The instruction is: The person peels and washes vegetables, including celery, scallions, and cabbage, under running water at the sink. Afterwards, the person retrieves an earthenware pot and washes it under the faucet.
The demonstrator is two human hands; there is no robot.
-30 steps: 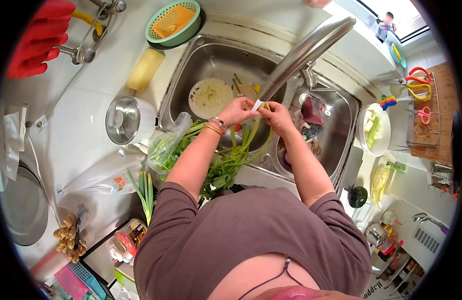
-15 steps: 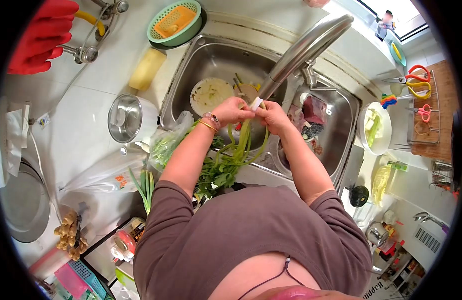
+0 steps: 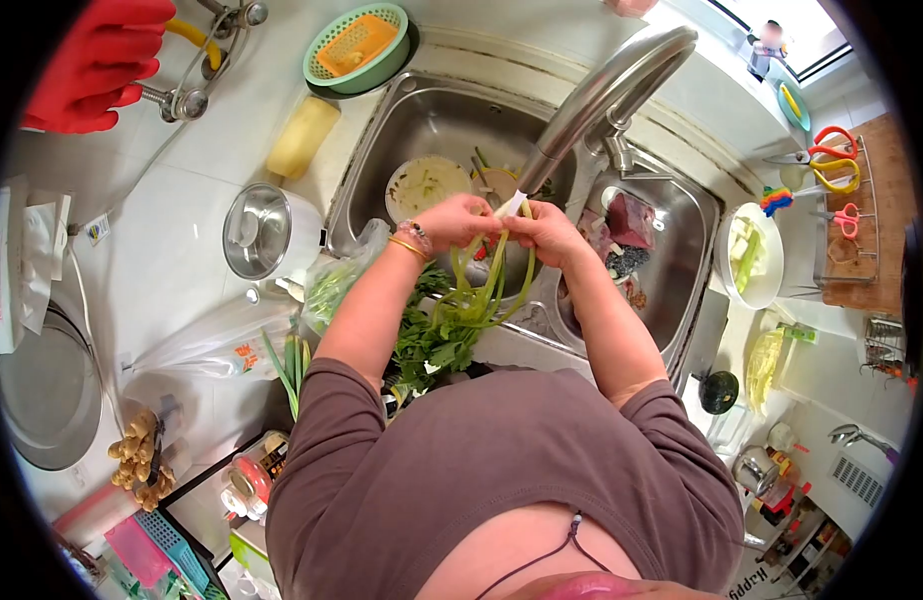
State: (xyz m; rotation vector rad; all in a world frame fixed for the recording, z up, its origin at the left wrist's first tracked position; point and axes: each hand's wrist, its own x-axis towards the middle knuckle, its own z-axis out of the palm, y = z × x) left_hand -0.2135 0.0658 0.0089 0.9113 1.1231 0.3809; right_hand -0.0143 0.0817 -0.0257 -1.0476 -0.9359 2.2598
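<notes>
Over the left sink basin (image 3: 457, 110), my left hand (image 3: 456, 222) is closed around the upper ends of a bunch of celery (image 3: 472, 305). Its leafy tops hang down toward my body over the sink's front edge. My right hand (image 3: 548, 234) pinches at the same stalk ends, close beside the left. A small white strip (image 3: 517, 203) sticks up between the fingers of both hands; whether it is tape or a stalk end I cannot tell. Beyond the hands, a pale round dish (image 3: 422, 188) with scraps lies in the basin, under the faucet (image 3: 582, 110).
Dark red meat (image 3: 630, 220) lies in the right basin. A white bowl (image 3: 750, 255) of cut stalks stands right of it. On the left are a steel pot (image 3: 257, 232), a yellowish block-like item (image 3: 303, 137), a green colander (image 3: 382, 62) and a plastic bag of greens (image 3: 334, 285).
Both hands stay together at the stalk ends, with only small finger shifts. The white strip stands slightly more upright. The view has shifted slightly.
</notes>
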